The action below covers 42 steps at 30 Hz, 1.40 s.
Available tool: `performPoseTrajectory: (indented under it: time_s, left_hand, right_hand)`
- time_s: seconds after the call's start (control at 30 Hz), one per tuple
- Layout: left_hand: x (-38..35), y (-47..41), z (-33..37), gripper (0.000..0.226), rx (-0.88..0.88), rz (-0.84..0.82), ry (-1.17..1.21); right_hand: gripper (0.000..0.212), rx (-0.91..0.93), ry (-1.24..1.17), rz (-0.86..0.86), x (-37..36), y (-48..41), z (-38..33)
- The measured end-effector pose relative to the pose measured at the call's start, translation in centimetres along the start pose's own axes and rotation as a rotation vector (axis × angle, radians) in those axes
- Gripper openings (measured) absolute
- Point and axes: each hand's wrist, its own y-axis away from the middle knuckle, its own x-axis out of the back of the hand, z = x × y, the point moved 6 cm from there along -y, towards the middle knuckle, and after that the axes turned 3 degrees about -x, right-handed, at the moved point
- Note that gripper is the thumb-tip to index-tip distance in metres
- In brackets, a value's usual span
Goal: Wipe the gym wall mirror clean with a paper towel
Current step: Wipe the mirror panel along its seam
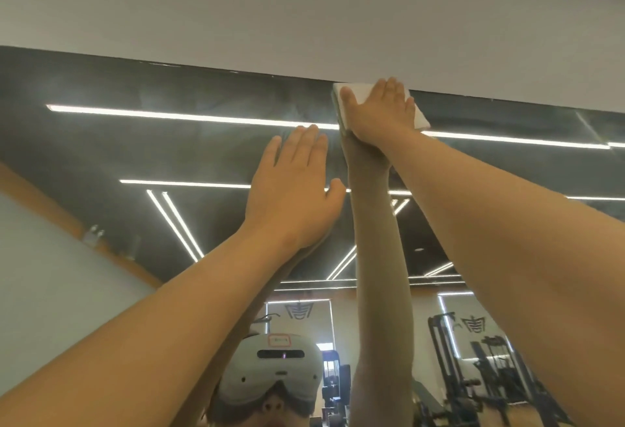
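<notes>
The wall mirror [169,156] fills the lower part of the view, and its top edge runs slantwise under a pale wall. My right hand [380,112] reaches up with straight fingers and presses a folded white paper towel [421,115] flat against the glass at that top edge. My left hand [292,186] lies flat on the mirror lower and to the left, fingers straight and together, holding nothing. Both arms are mirrored in the glass.
The pale wall [304,13] above the mirror is bare. The glass reflects ceiling light strips [189,117], gym machines [473,359] at the lower right and a person wearing a headset [280,369] at the bottom centre. Hazy smears show on the upper left glass.
</notes>
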Motion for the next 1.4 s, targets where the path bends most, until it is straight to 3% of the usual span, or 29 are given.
performPoseTrajectory:
  time_s: [0.13,0.43,0.73,1.0,1.17,1.4]
  left_hand:
    - [0.3,-0.2,0.0,0.064,0.006,-0.017,0.028]
    - [1.0,-2.0,4.1,0.053,0.057,0.141,0.135]
    - [-1.5,-3.5,9.0,0.053,0.074,0.076,0.097]
    - [-1.7,-3.1,9.4,0.065,0.091,0.092,0.064]
    - [-2.0,-3.0,9.0,0.054,0.075,0.078,0.063]
    - [-2.2,-3.0,8.8,0.061,0.047,0.108,0.068]
  right_hand:
    - [0.094,0.022,0.018,-0.007,-0.2,-0.6,0.1]
    - [0.090,0.097,0.025,-0.014,0.1,-1.4,1.8]
    - [0.090,0.113,0.038,0.021,2.1,-4.4,9.5]
    - [0.090,0.101,0.060,0.033,3.8,-7.1,15.6]
    - [0.090,0.079,0.078,0.033,4.5,-7.7,18.0]
    - [0.089,0.053,0.088,0.049,4.9,-8.4,19.8]
